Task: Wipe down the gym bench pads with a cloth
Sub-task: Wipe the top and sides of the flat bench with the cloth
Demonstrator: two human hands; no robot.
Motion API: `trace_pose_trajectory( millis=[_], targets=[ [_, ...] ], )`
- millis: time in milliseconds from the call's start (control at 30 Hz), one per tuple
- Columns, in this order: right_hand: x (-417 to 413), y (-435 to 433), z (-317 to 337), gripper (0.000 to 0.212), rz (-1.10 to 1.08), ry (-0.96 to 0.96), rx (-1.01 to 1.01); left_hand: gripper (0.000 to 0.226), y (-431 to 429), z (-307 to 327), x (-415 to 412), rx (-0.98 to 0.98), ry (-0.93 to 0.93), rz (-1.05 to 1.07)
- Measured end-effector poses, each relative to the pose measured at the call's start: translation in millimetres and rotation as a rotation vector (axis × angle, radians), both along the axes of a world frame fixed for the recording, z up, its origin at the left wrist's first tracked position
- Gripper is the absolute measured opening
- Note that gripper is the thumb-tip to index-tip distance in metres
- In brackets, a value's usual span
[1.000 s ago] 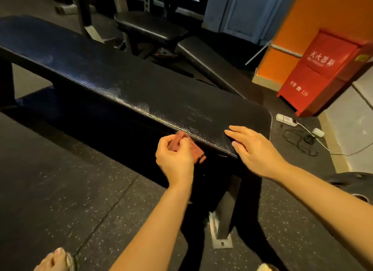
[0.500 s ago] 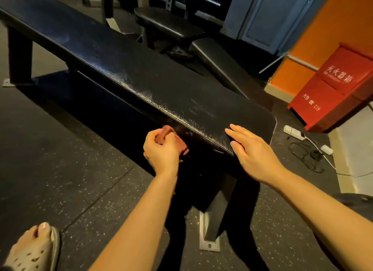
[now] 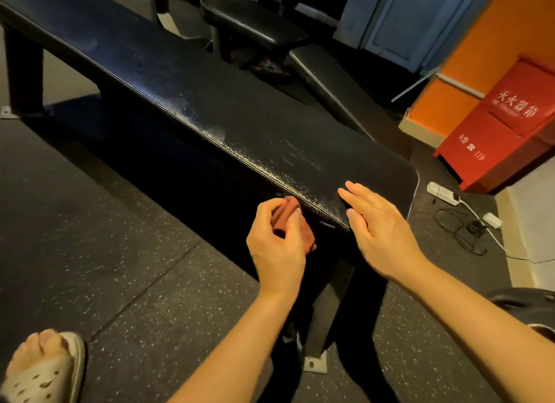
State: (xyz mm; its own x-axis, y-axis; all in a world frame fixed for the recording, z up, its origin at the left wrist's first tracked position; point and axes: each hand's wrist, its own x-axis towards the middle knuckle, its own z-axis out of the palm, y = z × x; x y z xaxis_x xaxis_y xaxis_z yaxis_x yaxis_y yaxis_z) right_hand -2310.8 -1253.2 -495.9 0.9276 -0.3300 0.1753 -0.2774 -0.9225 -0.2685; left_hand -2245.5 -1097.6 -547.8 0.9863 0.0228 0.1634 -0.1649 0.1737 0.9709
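Pinching cloth point(image 3: 306, 237) at bench pad point(image 3: 210, 102) near edge: left hand point(image 3: 276, 249) | right hand point(image 3: 380, 231): flat, fingers straight, on pad

One head-worn wide-angle camera looks forward and down from close above the near right end of the black surface point(image 3: 228, 123), which runs off toward the upper left; speckled floor point(image 3: 90, 222) lies before the surface, a red cabinet point(image 3: 495, 132) beyond its right end
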Motion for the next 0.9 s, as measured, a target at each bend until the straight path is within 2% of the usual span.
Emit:
trace_pose_trajectory(
  millis=[67, 167, 200, 333, 467, 600, 633, 767, 900],
  targets=[
    [1, 0, 0, 0.044, 0.001, -0.003, -0.007, 0.018, -2, 2, 0, -0.008, -0.028, 0.02],
    [1, 0, -2, 0.044, -0.001, -0.003, -0.009, 0.013, 3, -2, 41, -0.061, 0.095, 0.15],
    [1, 2, -2, 0.045, -0.006, -0.005, -0.013, 0.013, 5, -1, 43, -0.042, 0.082, 0.153],
    [1, 5, -1, 0.054, -0.023, -0.019, -0.027, 0.015, 2, 5, 13, 0.058, -0.055, -0.008],
    [3, 5, -2, 0.056, -0.028, -0.022, -0.023, 0.016, 11, 1, 48, 0.035, 0.073, 0.12],
    [1, 7, -3, 0.055, -0.034, -0.041, -0.035, 0.016, 1, 7, 9, 0.067, -0.089, -0.068],
    [1, 7, -2, 0.055, -0.035, -0.041, -0.038, 0.016, 1, 5, 8, 0.089, -0.106, -0.059],
    [3, 6, -3, 0.056, -0.032, -0.03, -0.032, 0.015, 8, -3, 42, 0.052, 0.074, 0.102],
    [1, 7, -3, 0.055, -0.04, -0.042, -0.045, 0.019, 0, 2, 10, 0.071, -0.095, -0.067]
  ],
)
